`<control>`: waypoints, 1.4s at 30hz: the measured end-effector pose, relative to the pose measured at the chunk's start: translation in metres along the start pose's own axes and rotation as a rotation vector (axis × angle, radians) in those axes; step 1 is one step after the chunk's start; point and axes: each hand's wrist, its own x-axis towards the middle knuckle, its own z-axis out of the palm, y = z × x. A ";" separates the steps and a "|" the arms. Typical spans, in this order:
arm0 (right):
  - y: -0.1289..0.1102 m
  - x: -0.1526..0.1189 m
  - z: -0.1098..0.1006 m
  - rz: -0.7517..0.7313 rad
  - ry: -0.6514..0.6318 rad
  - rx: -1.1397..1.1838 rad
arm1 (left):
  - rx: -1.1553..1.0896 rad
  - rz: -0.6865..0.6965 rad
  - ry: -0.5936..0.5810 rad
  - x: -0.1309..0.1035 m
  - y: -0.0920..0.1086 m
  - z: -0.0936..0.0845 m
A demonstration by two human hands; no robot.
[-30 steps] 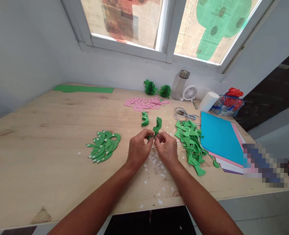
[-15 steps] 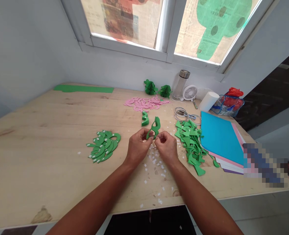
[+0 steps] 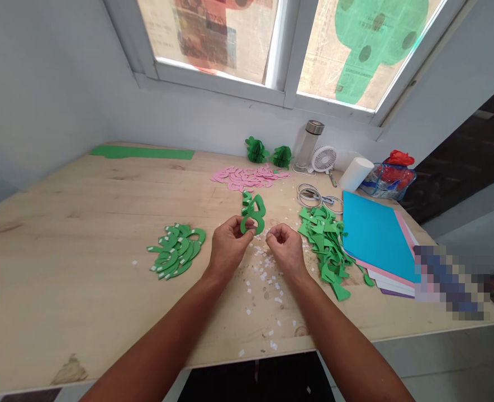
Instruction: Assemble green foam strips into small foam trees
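In the head view, my left hand (image 3: 229, 245) pinches a green paper cutout (image 3: 255, 214) shaped like a figure 8 or 3, holding it up off the table. To its right, my right hand (image 3: 288, 251) is apart from the cutout, thumb and finger pressed together. A tiny white speck may be at those fingertips; I cannot make it out. Small white bits (image 3: 265, 273) are scattered between and below my hands. Just behind the cutout, partly hidden, is a small stack of green curved pieces (image 3: 245, 202). Left of my hands lies a spread of overlapping green cutouts (image 3: 180, 248) with white patches.
Green paper scraps (image 3: 324, 237) lie right of my hands, beside blue sheets (image 3: 379, 234) and scissors (image 3: 309, 195). Pink cutouts (image 3: 247, 178), green paper ornaments (image 3: 256, 150), a bottle (image 3: 308, 148), a small fan (image 3: 324, 159) and a white roll (image 3: 356, 174) stand or lie farther back.
My left hand has moved slightly left with the green cutout, which is now turned flatter toward the camera. My right hand has come away from it, leaving a gap.
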 end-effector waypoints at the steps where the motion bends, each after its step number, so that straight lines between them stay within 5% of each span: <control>1: 0.000 0.000 0.000 0.001 -0.011 0.007 | -0.007 -0.005 0.007 0.000 0.001 -0.001; 13: -0.006 -0.003 -0.002 -0.098 -0.132 -0.084 | -0.048 -0.010 0.039 0.005 0.001 -0.003; 25: -0.005 0.001 -0.001 0.006 -0.067 0.103 | -0.154 -0.049 -0.022 0.005 0.001 -0.003; 33: -0.004 -0.001 0.001 0.093 -0.160 0.196 | -0.207 -0.054 -0.038 0.004 0.002 -0.002; 42: -0.011 -0.002 0.000 0.040 -0.092 0.285 | -0.171 -0.042 -0.090 0.004 0.003 -0.002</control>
